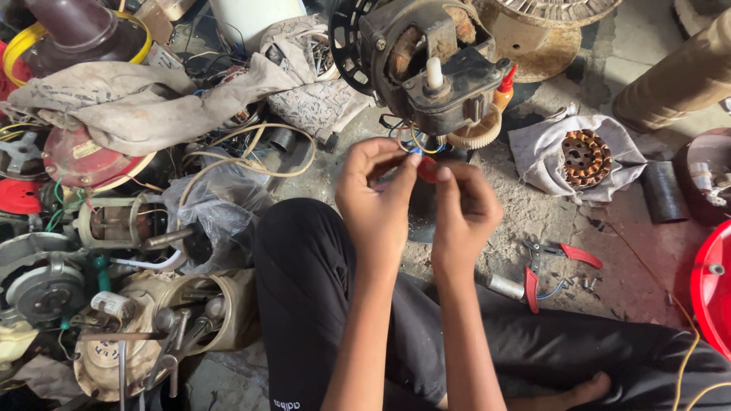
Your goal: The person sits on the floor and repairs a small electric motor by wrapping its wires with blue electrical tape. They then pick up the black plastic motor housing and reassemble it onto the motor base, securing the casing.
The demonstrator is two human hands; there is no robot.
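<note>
A dark fan motor point(426, 65) with a white shaft stands on the dirty floor ahead of me, coloured wires point(415, 144) hanging from its underside. My left hand point(373, 194) pinches a blue wire end just below the motor. Close beside it, my right hand point(463, 209) has its fingertips pressed on a small red piece, perhaps tape, at the same wires. Both hands meet over my raised knee in black trousers point(304, 274).
Red-handled pliers point(544, 270) and small screws lie on the floor at right. A copper-wound stator point(585, 157) rests on a grey cloth. Old motors, rags and cables pile up at left point(129, 228). A red round cover point(712, 289) sits at the right edge.
</note>
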